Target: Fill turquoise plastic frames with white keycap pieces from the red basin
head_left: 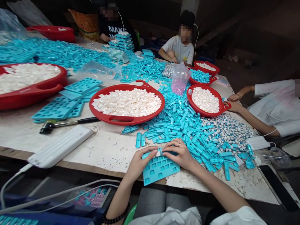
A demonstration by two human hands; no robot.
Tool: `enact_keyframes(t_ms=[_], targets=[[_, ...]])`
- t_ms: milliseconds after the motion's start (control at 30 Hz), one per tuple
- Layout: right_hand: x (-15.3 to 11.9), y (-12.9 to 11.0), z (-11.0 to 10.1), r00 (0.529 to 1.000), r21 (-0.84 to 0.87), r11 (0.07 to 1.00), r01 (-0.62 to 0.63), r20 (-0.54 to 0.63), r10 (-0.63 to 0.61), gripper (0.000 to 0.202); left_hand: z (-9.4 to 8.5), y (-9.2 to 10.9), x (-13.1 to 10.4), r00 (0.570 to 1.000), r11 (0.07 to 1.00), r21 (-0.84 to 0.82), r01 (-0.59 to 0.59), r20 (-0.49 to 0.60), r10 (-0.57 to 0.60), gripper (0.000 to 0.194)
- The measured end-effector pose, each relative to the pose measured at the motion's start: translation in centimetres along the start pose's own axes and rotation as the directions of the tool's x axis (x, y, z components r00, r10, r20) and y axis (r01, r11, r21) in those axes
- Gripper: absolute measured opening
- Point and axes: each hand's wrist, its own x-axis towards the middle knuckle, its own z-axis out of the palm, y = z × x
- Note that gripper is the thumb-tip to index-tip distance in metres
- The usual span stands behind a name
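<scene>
A teal board with square holes lies tilted at the table's front edge, its near part over my lap. Above its far edge, my left hand and my right hand meet, fingers bent and closed. Between their thumbs and fingertips is a small white piece, with a bit of teal plastic showing just behind it. My fingers partly hide how the piece sits against the board. Two teal strips lie just beyond my left hand, and a heap of loose teal strips spreads beyond my right.
A red basin of white pieces stands ahead, with a smaller red basin to its right. A hammer, a white power bank and stacked teal boards lie left. A phone rests right. Several co-workers sit around.
</scene>
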Motion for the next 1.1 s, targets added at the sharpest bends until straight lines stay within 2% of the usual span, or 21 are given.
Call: enact_keyframes(t_ms=[167,467,667,867,967,1033,1100], targets=[[0.1,-0.1,-0.1,0.999,-0.03,1.0,-0.005,0.036,0.006,0.015,0.0,0.4,0.0,1.0,1.0,0.0,0.018,0.016,-0.018,0.033],[0.1,-0.3,-0.2,0.999,-0.118,0.993,0.006,0.038,-0.002,0.013,0.0,0.0,-0.1,1.0,0.998,0.053,-0.018,-0.002,0.018,0.032],[0.1,-0.2,-0.4,0.999,-0.082,0.997,0.016,0.052,-0.011,0.012,0.0,0.1,-0.1,0.997,0.996,0.05,-0.072,0.013,0.071,0.03],[-0.1,0.2,-0.4,0.998,-0.025,0.999,-0.026,0.049,0.027,0.032,0.1,0.0,-0.2,0.996,0.996,0.006,-0.092,0.012,0.092,0.027],[1.9,-0.3,-1.0,0.998,-0.021,0.998,-0.06,-0.009,0.06,0.029,0.2,0.2,-0.3,0.994,0.994,-0.01,-0.107,0.011,0.107,0.027],[4.6,-1.1,-1.2,0.999,-0.057,0.997,-0.051,-0.014,0.05,0.026,0.2,0.4,-0.2,0.995,0.995,-0.015,-0.103,0.009,0.103,0.028],[8.3,-1.7,-1.0,0.999,-0.125,0.992,-0.026,0.039,0.031,0.025,0.1,0.6,-0.3,0.996,0.996,-0.011,-0.084,0.004,0.084,0.03]])
